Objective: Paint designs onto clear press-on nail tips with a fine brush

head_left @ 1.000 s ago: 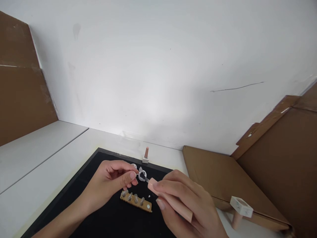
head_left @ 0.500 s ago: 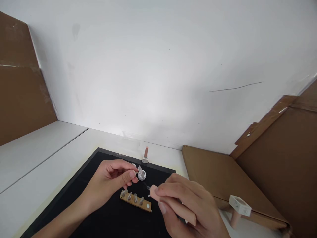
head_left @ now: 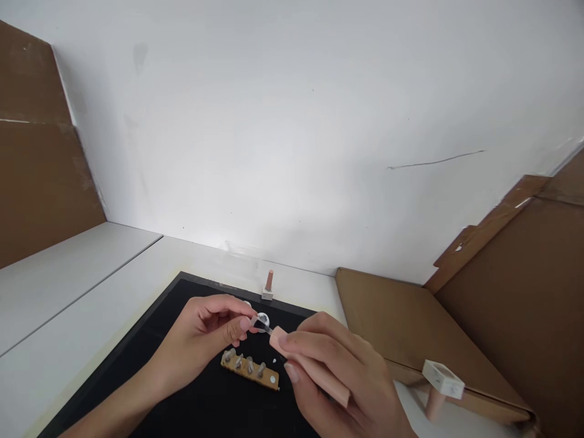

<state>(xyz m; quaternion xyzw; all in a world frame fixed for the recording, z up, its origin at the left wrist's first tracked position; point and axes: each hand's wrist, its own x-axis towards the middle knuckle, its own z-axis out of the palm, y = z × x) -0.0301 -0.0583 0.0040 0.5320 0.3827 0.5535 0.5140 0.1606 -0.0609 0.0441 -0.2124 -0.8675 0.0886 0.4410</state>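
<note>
My left hand [head_left: 210, 331] pinches a small translucent piece, which looks like a false nail tip [head_left: 255, 320], between thumb and fingertips. My right hand [head_left: 340, 371] grips a pink-handled brush [head_left: 314, 366]. Its thin bristle end reaches the piece at my left fingertips and appears to touch it. Just behind the fingertips lies a small round white dish [head_left: 263, 319], partly covered by the brush. Below the hands, a tan strip [head_left: 262, 378] holds several upright translucent nail tips [head_left: 249, 365] and has a white spot at its right end.
A black mat [head_left: 205, 401] lies under the hands. At its far edge stands a white block with a pink cap [head_left: 268, 287]. A similar white-and-pink piece [head_left: 442, 380] stands at right, beside a flat cardboard box [head_left: 401, 322]. A white wall [head_left: 274, 152] rises behind.
My right hand has moved the brush up and left, from apart to the piece in my left fingers. That piece has turned; my left hand has barely moved.
</note>
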